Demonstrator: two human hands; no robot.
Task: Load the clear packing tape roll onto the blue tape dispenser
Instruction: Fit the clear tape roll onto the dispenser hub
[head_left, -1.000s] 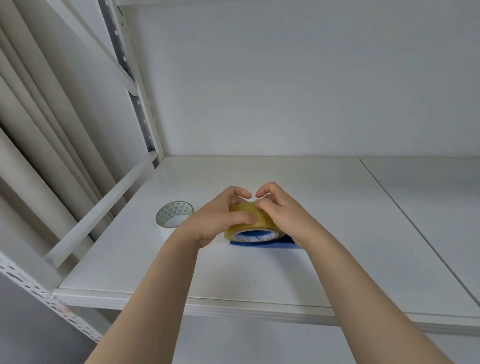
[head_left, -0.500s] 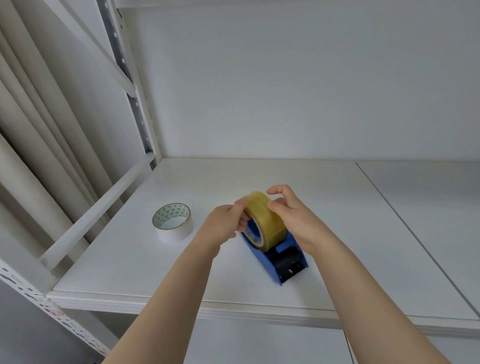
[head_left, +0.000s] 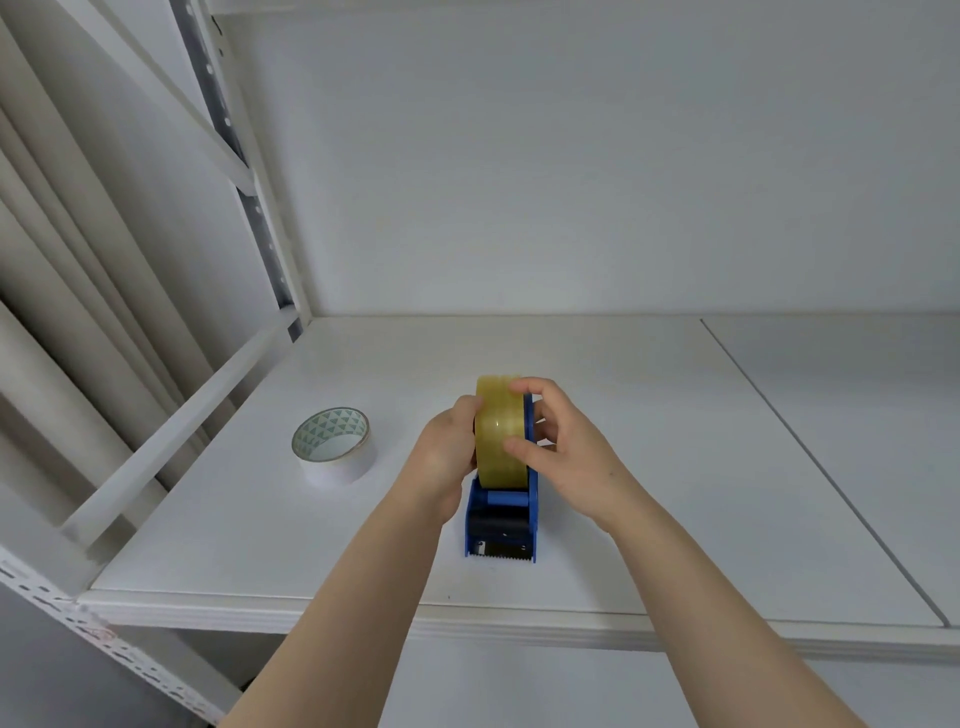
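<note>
The blue tape dispenser (head_left: 500, 522) stands upright on the white shelf (head_left: 623, 415), its toothed cutter end toward me. The clear, yellowish packing tape roll (head_left: 497, 415) sits on edge between the dispenser's side plates. My left hand (head_left: 445, 451) presses against the roll's left face. My right hand (head_left: 563, 447) wraps the right side, with thumb and fingertips on the roll's rim and fingers behind the blue plate. The hub inside the roll is hidden.
A second tape roll (head_left: 334, 441) with a green triangle pattern inside lies flat to the left. A white slanted rail (head_left: 171, 431) and a perforated upright (head_left: 249, 197) border the shelf's left side. A seam (head_left: 810, 462) runs across the shelf on the right.
The dispenser with the roll went from lying flat to standing upright and turned so the cutter faces me. Both hands stayed on the roll throughout.
</note>
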